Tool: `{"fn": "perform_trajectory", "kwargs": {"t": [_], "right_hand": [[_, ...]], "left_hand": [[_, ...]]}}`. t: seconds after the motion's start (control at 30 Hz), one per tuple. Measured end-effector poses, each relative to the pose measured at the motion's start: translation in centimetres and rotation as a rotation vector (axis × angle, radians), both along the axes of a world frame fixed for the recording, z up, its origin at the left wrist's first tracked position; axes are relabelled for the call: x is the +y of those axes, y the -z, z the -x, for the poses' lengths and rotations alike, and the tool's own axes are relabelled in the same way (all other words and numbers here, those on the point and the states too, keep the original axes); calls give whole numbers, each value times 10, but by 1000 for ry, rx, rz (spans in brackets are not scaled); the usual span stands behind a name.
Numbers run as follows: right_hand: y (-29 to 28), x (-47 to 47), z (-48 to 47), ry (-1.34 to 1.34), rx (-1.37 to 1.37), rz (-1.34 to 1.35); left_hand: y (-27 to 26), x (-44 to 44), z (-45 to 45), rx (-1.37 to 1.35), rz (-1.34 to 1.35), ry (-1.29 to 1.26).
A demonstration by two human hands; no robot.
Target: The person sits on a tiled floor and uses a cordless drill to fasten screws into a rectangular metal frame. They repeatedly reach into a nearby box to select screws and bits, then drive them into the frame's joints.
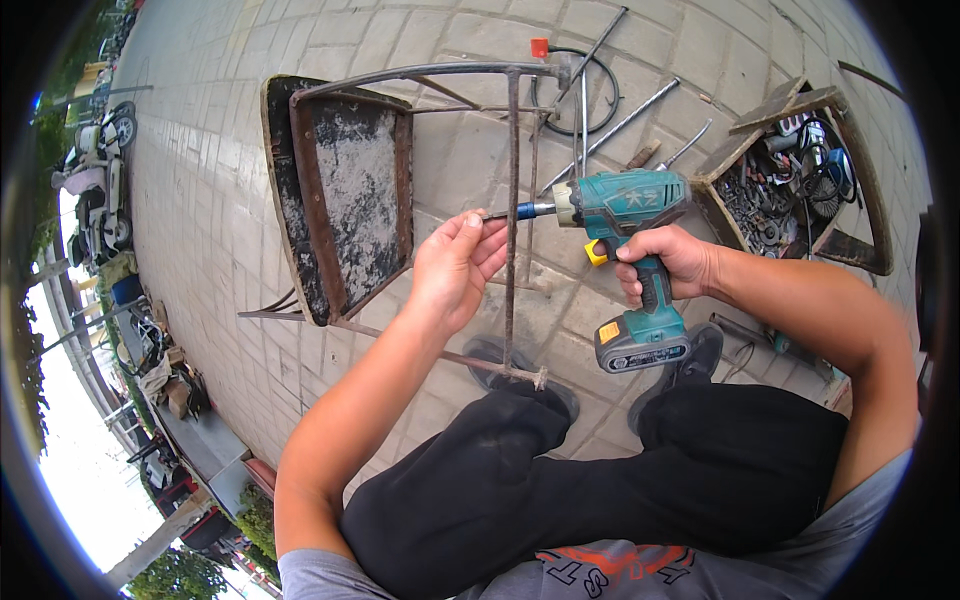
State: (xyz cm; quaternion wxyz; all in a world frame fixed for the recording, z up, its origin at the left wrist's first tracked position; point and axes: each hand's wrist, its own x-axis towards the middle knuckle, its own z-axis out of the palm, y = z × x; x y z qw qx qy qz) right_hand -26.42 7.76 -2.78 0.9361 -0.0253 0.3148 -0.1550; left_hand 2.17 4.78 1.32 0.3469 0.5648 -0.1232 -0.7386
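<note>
My right hand (664, 262) grips the handle of a teal cordless drill (630, 196), its battery at the bottom. The drill points left, and a blue sleeve (527, 211) sits on its shaft. My left hand (454, 266) pinches a thin dark metal piece (495, 216) between thumb and fingers, in line with the sleeve. Between hand and drill runs a rusty metal bar (513, 150) of a stool frame; whether the piece passes through or behind it I cannot tell. The stool lies on its side, its worn board seat (356, 195) turned towards me.
A wooden toolbox (709, 202) full of small hardware stands at the right. Beyond the drill lie a long masonry bit (626, 129), metal rods and a black cable (616, 101). My shoes (551, 397) are close beneath the frame. Scooters (101, 180) stand far left on the paving.
</note>
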Motion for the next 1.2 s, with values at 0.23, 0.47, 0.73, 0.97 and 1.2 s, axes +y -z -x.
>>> {"fn": "perform_trajectory", "kwargs": {"t": [0.23,0.47,0.73,0.97,1.2], "right_hand": [[70,15,-47,91,-170,-58],[89,21,-90,216,-296,-137],[109,-19,-137,304,9,-124],[121,-55,-168,319,44,-146],[126,-63,-176,294,13,-180]], "left_hand": [[8,4,-23,-110,-38,-65],[3,-13,-36,-178,-81,-33],[-110,-54,-88,-1693,1031,180],[-83,-89,-117,-1063,352,314],[-84,-90,-110,-1177,401,305]]}}
